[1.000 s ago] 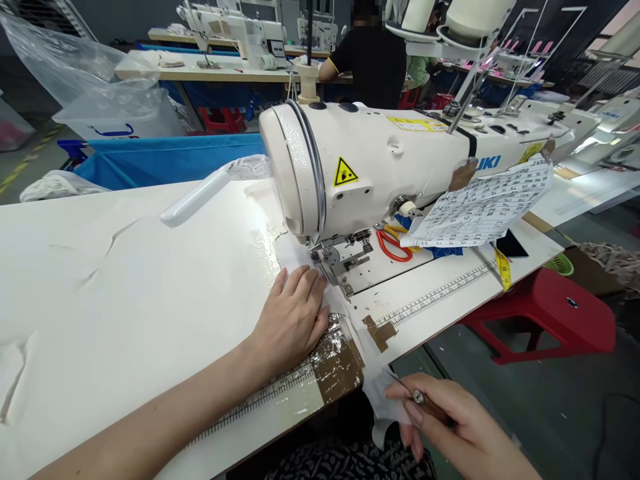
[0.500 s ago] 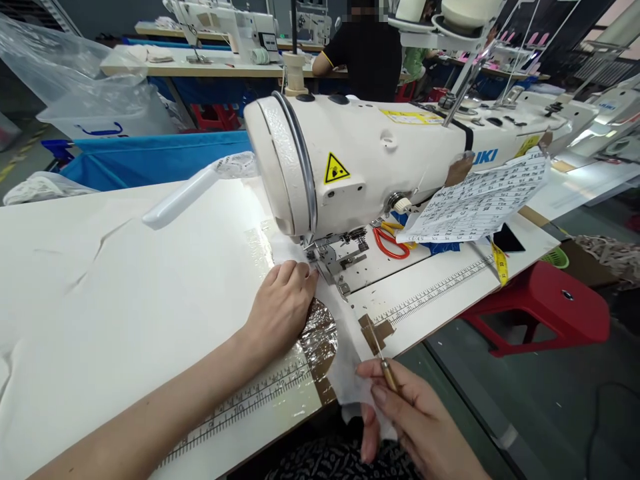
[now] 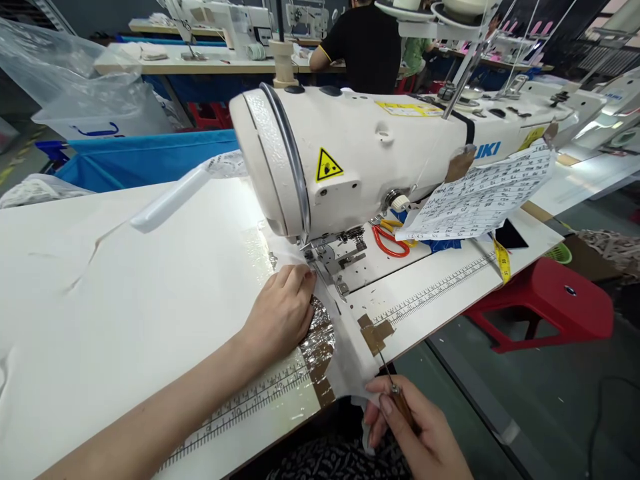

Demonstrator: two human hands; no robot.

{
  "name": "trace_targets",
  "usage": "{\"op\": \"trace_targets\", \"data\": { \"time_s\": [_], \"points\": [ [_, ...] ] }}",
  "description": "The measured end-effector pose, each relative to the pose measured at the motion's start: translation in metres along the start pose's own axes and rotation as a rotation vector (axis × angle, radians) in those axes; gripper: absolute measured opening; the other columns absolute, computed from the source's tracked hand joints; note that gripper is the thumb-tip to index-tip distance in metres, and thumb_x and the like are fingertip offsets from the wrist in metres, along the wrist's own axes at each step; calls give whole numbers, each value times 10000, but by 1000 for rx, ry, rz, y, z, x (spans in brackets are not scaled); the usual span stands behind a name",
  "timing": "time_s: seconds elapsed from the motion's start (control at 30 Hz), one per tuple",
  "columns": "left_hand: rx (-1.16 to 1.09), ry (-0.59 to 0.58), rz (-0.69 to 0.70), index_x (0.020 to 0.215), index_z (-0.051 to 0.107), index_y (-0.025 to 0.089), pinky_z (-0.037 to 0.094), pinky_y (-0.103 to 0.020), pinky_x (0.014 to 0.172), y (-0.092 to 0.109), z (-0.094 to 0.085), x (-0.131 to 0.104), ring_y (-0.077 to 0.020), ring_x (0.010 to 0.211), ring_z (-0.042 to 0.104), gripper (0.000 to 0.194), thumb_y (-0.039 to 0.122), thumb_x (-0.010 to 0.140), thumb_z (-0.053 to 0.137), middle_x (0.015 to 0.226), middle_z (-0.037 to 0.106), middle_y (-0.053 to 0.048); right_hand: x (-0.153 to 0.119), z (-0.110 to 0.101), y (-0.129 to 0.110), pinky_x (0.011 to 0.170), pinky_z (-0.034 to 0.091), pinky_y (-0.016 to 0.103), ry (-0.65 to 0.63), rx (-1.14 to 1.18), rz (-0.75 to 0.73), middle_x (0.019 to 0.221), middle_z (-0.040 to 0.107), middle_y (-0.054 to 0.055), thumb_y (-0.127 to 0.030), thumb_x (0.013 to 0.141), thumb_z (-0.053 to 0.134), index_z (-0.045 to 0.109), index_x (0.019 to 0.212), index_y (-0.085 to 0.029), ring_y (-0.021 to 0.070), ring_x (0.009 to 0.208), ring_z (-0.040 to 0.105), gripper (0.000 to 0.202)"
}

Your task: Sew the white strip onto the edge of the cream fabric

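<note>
Close to the needle of a white sewing machine (image 3: 365, 133), my left hand (image 3: 280, 310) presses down on a strip of thin white fabric (image 3: 347, 350), its fingers curled together at the fabric's edge. The strip runs toward me over the table's front edge. At that edge, my right hand (image 3: 420, 423) is closed around the wooden handle of an awl (image 3: 401, 405), whose thin metal point is directed up and away from me. The fabric's near end hangs by the fingers of that same hand.
Red-handled scissors (image 3: 390, 241) lie behind the needle area. A handwritten sheet (image 3: 480, 193) hangs from the machine. Measuring scales are printed along the white table (image 3: 150, 320). A red stool (image 3: 555, 300) stands right, a blue cloth bin (image 3: 155, 160) behind. A person (image 3: 367, 50) sits farther back.
My right hand has shifted slightly right and down with the awl, and the fabric's near end is drawn right with it. My left hand stays almost in place. The view has moved slightly.
</note>
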State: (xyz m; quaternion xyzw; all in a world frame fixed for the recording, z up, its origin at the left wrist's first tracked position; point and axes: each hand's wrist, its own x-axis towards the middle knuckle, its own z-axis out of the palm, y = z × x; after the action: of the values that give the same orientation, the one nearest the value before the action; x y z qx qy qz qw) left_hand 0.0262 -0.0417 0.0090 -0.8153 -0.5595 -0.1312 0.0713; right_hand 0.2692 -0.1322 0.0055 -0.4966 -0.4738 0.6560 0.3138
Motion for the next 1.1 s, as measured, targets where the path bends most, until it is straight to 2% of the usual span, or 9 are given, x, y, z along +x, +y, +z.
{"op": "trace_targets", "data": {
  "time_s": [0.17,0.33,0.5,0.67,1.1],
  "points": [
    [-14,-3,-7,1242,568,15,541,-463,895,-8,3,5,-309,1043,524,398,148,908,397,1167,560,-197,7,-1,7,600,487,270,-53,-65,-89,808,650,35,-504,1003,478,625,1068,-193,135,590,625,350],
    [-9,15,1,1299,541,23,493,-459,968,-14,3,2,-303,1130,519,437,191,948,342,1243,570,-187,14,0,3,588,481,255,-96,-105,-126,825,649,24,-467,1023,448,606,1082,-200,124,580,629,315],
    [69,33,2,1302,553,26,415,-502,1046,-7,0,-1,-327,1210,489,453,213,948,342,1281,571,-195,17,1,-3,569,475,250,-174,-172,-127,867,665,44,-459,1042,398,596,1114,-192,118,575,631,340],
    [83,51,43,1255,586,34,405,-498,1055,2,-2,-3,-312,1150,523,426,206,936,362,1228,590,-182,21,0,-5,579,486,233,-231,-219,-112,910,680,39,-423,1054,389,587,1147,-219,107,593,647,299],
    [88,38,69,1241,582,34,405,-509,1072,5,-3,-3,-313,1151,524,425,220,927,364,1233,587,-180,36,9,-23,600,519,229,-235,-337,-221,924,692,25,-328,1047,398,582,1174,-221,91,560,649,248]
  ]
}}
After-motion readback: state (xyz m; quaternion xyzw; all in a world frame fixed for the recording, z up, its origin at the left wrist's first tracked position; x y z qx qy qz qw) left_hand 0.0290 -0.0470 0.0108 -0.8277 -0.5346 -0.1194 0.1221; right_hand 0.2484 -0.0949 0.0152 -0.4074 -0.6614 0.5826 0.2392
